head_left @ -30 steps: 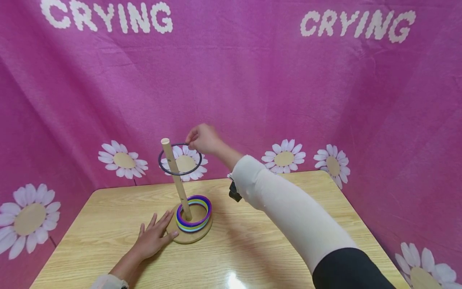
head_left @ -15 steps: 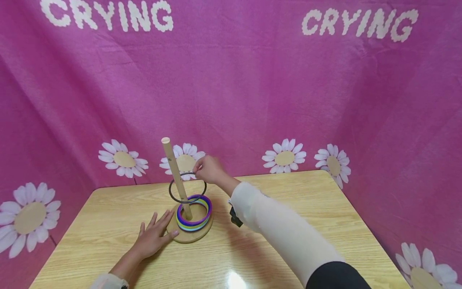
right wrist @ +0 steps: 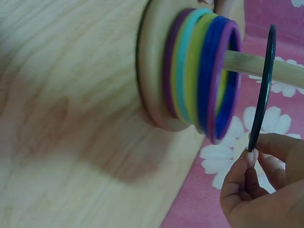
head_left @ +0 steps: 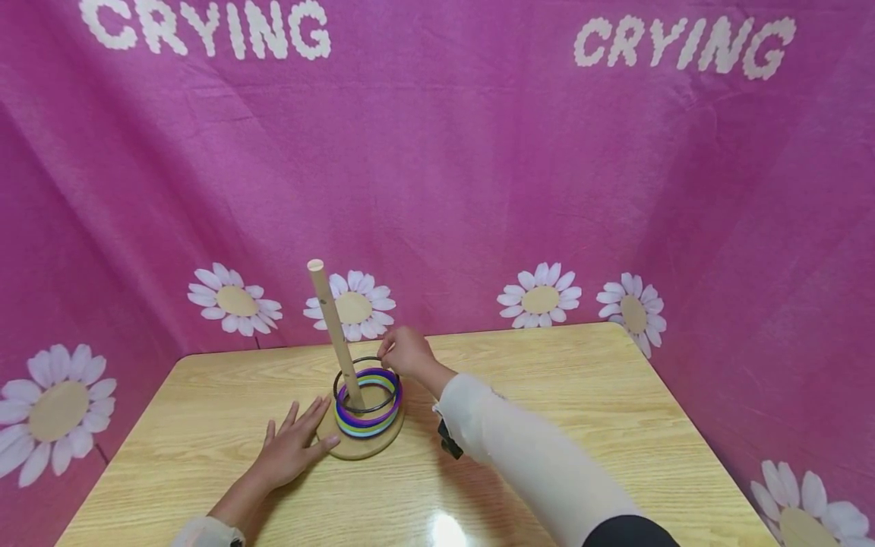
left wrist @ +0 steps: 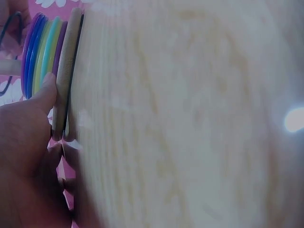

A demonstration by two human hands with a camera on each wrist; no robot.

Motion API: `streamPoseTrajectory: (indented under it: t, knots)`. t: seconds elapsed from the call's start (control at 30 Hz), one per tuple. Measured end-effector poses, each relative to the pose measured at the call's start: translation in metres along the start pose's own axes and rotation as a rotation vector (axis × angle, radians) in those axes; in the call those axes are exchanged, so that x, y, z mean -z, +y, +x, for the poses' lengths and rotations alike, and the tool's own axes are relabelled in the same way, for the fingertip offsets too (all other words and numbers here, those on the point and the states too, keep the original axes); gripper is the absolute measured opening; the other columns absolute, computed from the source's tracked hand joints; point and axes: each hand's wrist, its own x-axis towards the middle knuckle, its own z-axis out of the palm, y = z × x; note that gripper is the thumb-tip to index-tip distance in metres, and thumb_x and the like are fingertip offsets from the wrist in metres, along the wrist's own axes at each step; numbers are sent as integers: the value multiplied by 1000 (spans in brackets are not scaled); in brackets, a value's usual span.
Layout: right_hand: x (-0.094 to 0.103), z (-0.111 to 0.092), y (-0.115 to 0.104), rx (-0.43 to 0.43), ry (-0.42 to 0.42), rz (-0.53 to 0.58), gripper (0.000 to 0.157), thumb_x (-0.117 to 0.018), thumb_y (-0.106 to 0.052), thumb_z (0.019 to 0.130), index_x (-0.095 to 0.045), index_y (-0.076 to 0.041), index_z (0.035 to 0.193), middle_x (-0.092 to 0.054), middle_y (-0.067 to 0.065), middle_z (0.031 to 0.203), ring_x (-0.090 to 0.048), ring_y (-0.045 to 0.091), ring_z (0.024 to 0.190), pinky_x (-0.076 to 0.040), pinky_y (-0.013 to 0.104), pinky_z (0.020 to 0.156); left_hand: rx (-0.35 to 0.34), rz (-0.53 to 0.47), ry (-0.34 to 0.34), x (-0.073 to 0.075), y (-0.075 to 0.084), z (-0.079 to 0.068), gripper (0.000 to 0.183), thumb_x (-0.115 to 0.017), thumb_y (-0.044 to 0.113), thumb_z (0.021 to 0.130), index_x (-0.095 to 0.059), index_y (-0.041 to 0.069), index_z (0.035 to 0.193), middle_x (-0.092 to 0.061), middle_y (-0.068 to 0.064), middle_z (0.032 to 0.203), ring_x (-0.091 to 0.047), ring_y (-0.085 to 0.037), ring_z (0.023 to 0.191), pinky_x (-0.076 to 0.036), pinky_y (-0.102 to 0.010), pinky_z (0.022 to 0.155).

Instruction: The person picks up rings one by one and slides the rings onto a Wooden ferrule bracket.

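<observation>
A wooden post (head_left: 331, 323) stands tilted in the head view on a round wooden base (head_left: 352, 451). Stacked around its foot are several coloured rings (right wrist: 194, 66), purple, yellow, turquoise and blue, with a purple one on top. My right hand (head_left: 408, 353) pinches a thin black ring (right wrist: 264, 90) by its edge between thumb and fingers. That ring encircles the post and hangs just above the stack, apart from it in the right wrist view. Fingers spread, my left hand (head_left: 290, 453) rests at the base's left side, its thumb on the base's edge.
The light wooden table (head_left: 547, 433) stretches to the right of the base. Behind it hangs a pink cloth (head_left: 451, 167) with white daisies and lettering, close to the table's back edge. A bright reflection lies near the front.
My right hand has lowered the black ring down along the post, from near its top to just above the stacked rings. The left hand has stayed in place.
</observation>
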Motion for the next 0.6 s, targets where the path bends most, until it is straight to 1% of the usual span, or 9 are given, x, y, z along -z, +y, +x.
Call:
streamPoseTrajectory:
  t: [0.07, 0.17, 0.33, 0.47, 0.6]
  knots:
    - [-2, -3, 3, -21, 6, 12, 9, -77, 3, 80, -80, -6, 83, -69, 0, 82, -52, 12, 67, -40, 21, 55, 3, 2, -4, 1, 2, -1, 81, -57, 57, 101, -28, 18, 165, -25, -12, 170, -6, -52, 155, 6, -83, 110]
    - [-5, -3, 9, -39, 12, 11, 10, -78, 2, 80, -79, -8, 80, -70, 0, 81, -54, 13, 71, -42, 22, 59, 4, 1, -4, 1, 2, 0, 81, -58, 57, 101, -28, 18, 165, -25, -12, 170, -5, -52, 155, 6, -83, 110]
    - [-11, -3, 17, -68, 6, 13, 10, -80, -1, 81, -77, -11, 79, -72, 0, 82, -56, 13, 76, -45, 24, 65, 8, -4, -11, 2, 2, 0, 81, -57, 57, 101, -27, 18, 165, -24, -12, 170, -5, -52, 155, 6, -83, 110]
    - [-13, -3, 20, -66, 16, 19, 10, -81, -3, 80, -77, -12, 79, -73, -1, 82, -57, 13, 79, -47, 25, 69, 11, -5, -18, 2, 2, 0, 81, -57, 57, 101, -26, 18, 165, -23, -12, 170, -4, -52, 155, 7, -82, 110]
    - [-15, -5, 21, -63, 29, 30, 10, -82, -3, 79, -77, -12, 78, -72, -1, 77, -58, 12, 76, -48, 26, 70, 15, -8, -22, 2, 2, -1, 81, -57, 57, 101, -27, 18, 165, -24, -12, 170, -4, -52, 155, 7, -82, 110]
